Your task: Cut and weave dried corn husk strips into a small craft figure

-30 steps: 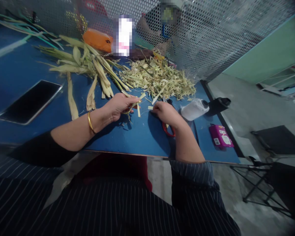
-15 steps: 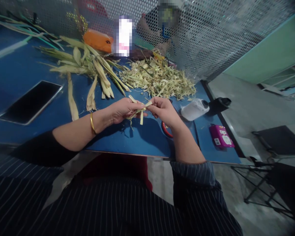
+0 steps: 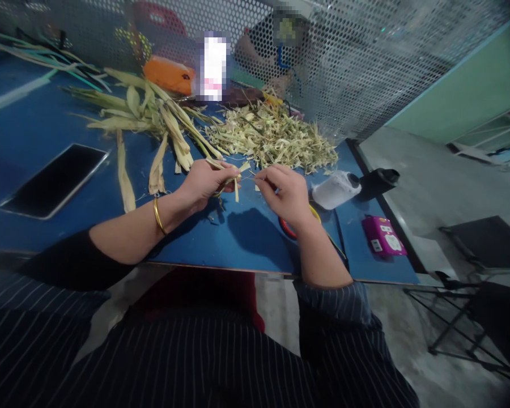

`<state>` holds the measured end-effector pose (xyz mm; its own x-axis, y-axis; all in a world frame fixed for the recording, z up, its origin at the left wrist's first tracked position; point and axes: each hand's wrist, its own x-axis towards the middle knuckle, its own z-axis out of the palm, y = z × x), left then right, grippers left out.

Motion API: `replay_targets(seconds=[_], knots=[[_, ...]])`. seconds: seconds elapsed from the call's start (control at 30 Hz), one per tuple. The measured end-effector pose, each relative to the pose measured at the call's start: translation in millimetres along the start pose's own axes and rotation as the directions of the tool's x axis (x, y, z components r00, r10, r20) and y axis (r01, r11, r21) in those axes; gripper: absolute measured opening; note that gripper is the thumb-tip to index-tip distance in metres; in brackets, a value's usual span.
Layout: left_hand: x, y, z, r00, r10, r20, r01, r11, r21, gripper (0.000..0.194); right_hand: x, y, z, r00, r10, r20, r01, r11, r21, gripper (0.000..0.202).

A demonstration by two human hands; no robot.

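Observation:
My left hand (image 3: 206,184), a gold bangle at its wrist, is closed on pale corn husk strips (image 3: 237,190) whose ends poke out past the thumb and fingers. To its right, my right hand (image 3: 284,190) pinches a thin strand (image 3: 250,176) that seems to run across the gap to the strips; whether it is thread or husk fibre I cannot tell. Under my right wrist lie red and yellow loop handles (image 3: 287,228), partly hidden. Beyond both hands spreads a heap of husk scraps (image 3: 276,139). Longer dried corn husks (image 3: 140,113) lie further left.
A dark-screened phone (image 3: 55,181) lies on the blue table (image 3: 221,243) at left. White (image 3: 338,190) and black (image 3: 380,182) thread cones and a purple packet (image 3: 383,235) sit at right. Behind stand an orange object (image 3: 170,75) and a perforated screen (image 3: 344,73), with a person beyond.
My hands have drawn apart: the left moved slightly left with the husk strips, the right moved slightly right. The thin strand now shows between them, and more of the loop handles is visible.

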<state>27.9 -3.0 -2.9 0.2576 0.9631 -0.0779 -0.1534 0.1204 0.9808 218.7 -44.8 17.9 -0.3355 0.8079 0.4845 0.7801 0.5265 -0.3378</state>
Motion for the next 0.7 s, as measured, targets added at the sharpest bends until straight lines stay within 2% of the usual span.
replay_targets(seconds=[0.07, 0.17, 0.27, 0.37, 0.43, 0.5, 0.57, 0.63, 0.7], knots=[[-2.8, 1.2, 0.8, 0.999, 0.021, 0.04, -0.025, 0.993, 0.116, 0.014, 0.3, -2.7, 2.0, 0.993, -0.114, -0.04, 0.112, 0.993, -0.044, 0.025], [-9.1, 6.0, 2.1, 0.974, -0.008, 0.225, -0.056, 0.96, 0.276, 0.011, 1.5, -0.9, 5.8, 0.981, -0.162, -0.109, 0.162, 0.987, -0.013, 0.022], [-14.0, 11.0, 2.1, 0.921, -0.048, 0.387, -0.08, 0.948, 0.308, 0.011, 2.9, 4.5, 9.1, 0.991, -0.089, -0.097, 0.103, 0.984, 0.149, 0.017], [-15.4, 13.8, 1.0, 0.892, -0.051, 0.448, -0.094, 0.951, 0.295, 0.01, 4.5, 10.0, 13.7, 0.998, 0.063, -0.012, -0.055, 0.94, 0.337, 0.016], [-15.1, 14.5, 0.5, 0.903, -0.024, 0.428, -0.1, 0.959, 0.265, 0.011, 5.7, 13.1, 18.3, 0.976, 0.203, 0.074, -0.214, 0.865, 0.454, 0.018], [-14.3, 14.6, 0.8, 0.926, 0.026, 0.376, -0.118, 0.968, 0.223, 0.012, 6.4, 15.2, 23.4, 0.928, 0.331, 0.171, -0.368, 0.741, 0.562, 0.021], [-13.3, 14.2, 1.8, 0.945, 0.094, 0.313, -0.161, 0.968, 0.195, 0.012, 6.5, 15.8, 27.9, 0.888, 0.388, 0.246, -0.451, 0.639, 0.623, 0.024], [-12.1, 13.3, 2.7, 0.954, 0.172, 0.247, -0.227, 0.95, 0.215, 0.012, 5.6, 13.9, 30.9, 0.886, 0.381, 0.265, -0.46, 0.644, 0.612, 0.025], [-10.3, 12.0, 2.9, 0.949, 0.26, 0.178, -0.303, 0.907, 0.292, 0.013, 3.9, 9.5, 32.2, 0.919, 0.337, 0.205, -0.393, 0.737, 0.549, 0.026]])
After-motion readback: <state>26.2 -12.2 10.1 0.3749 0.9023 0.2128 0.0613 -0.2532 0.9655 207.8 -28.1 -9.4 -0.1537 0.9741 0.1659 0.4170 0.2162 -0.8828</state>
